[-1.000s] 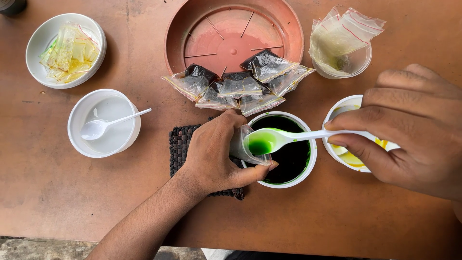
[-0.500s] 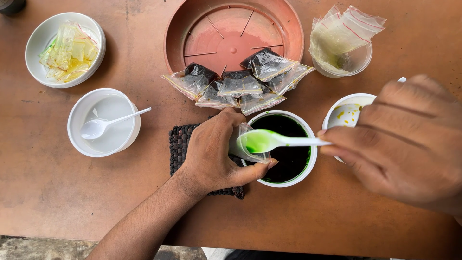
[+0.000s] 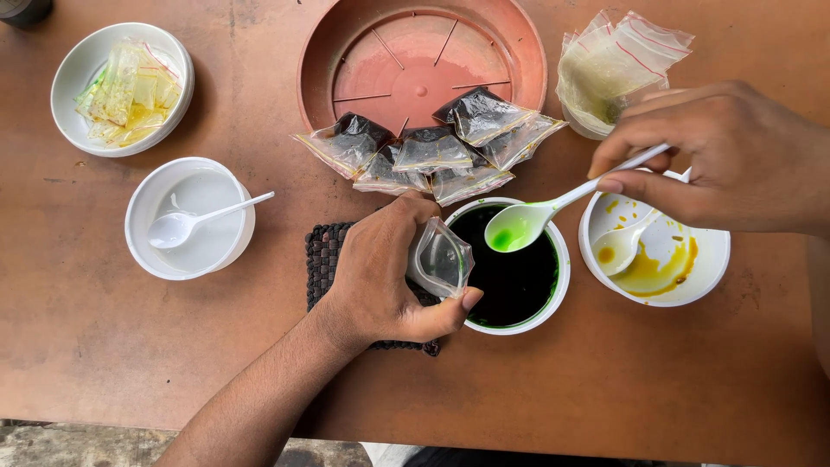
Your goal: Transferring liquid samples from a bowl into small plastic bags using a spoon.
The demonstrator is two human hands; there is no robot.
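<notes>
Spoon [image 3: 527, 220] pinched in right hand [image 3: 726, 160], green liquid tilting; left hand [image 3: 380, 277] clamps open bag [image 3: 443, 259] — drips could miss.

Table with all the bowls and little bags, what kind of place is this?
Probably a home or small workshop spot for packing liquids by hand. A brown table holds a bowl of dark green liquid, small filled plastic pouches on a round tray, and white bowls with spoons.
</notes>
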